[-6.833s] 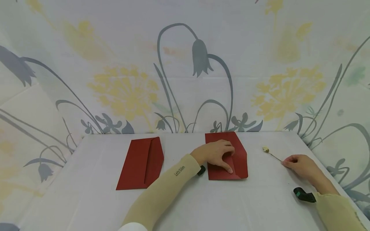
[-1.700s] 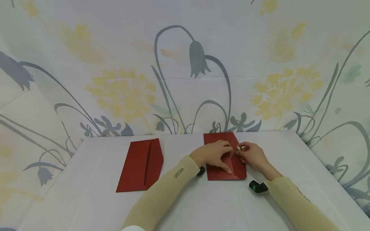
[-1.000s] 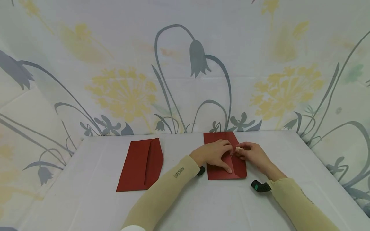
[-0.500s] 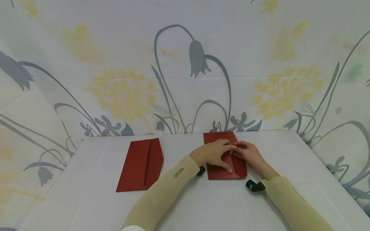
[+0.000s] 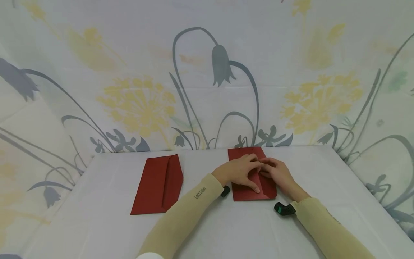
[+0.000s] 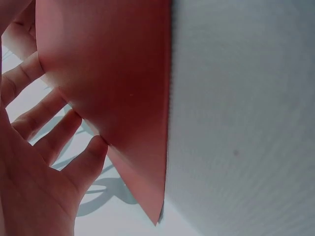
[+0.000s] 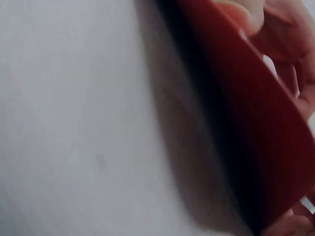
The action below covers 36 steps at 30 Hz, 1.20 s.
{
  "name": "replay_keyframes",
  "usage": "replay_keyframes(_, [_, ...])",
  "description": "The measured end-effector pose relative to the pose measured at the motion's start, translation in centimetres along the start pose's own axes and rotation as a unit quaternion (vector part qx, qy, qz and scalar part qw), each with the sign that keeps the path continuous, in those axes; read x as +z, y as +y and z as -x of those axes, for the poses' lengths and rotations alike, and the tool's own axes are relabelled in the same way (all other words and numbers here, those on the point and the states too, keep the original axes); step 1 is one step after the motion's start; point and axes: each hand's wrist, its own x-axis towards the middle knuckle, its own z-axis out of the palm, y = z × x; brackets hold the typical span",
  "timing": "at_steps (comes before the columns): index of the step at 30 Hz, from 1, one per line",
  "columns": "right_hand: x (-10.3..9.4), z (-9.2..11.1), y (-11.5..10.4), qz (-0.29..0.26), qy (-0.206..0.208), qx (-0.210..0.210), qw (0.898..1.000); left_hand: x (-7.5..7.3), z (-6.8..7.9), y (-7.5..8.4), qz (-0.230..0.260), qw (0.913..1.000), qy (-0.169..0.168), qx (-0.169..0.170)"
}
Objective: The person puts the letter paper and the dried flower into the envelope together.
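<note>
A red envelope [image 5: 240, 194] lies flap-side up at the back of the table, its flap pointing right. My left hand [image 5: 240, 169] rests on it, thumb and fingers spread along the pocket's mouth. In the left wrist view its fingertips touch the red paper [image 6: 113, 88] with nearly straight fingers. My right hand [image 5: 278, 172] reaches in from the right, its bent fingers pinched together at the mouth, right beside the left fingertips. The small cream flower it carried is hidden among the fingers and the envelope. In the right wrist view, the raised red flap [image 7: 261, 98] covers part of the right fingers.
A second red envelope [image 5: 152, 187], its flap also to the right, lies on the left of the white table [image 5: 226, 230]. A flower-printed cloth [image 5: 145, 72] hangs behind the table. Dark wrist cameras [image 5: 284, 209] sit beneath the wrists.
My right hand has come from the far right to the envelope with the thin-stemmed cream flower, then slid slightly left, and the flower has gone out of sight. My left hand has barely moved.
</note>
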Motion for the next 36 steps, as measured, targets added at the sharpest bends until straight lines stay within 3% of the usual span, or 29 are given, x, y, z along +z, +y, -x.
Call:
replay_keyframes(6, [-0.07, -0.7, 0.17, -0.046, -0.037, -0.011, 0.998, 0.04, 0.08, -0.62, -0.005, 0.9999, 0.0, -0.011])
replay_keyframes(21, [-0.28, -0.48, 0.08, -0.039, -0.013, -0.016, 0.999, -0.14, -0.12, -0.13, -0.002, 0.9998, 0.01, -0.015])
replay_keyframes(27, [-0.22, -0.18, -0.03, -0.066, -0.015, -0.011, 0.998, 0.01, -0.1, -0.12, 0.003, 0.9999, 0.015, -0.006])
replay_keyframes(36, [-0.36, -0.27, 0.24, -0.058, -0.02, 0.004, 0.998, 0.31, -0.28, -0.36, -0.01, 0.9998, 0.02, 0.002])
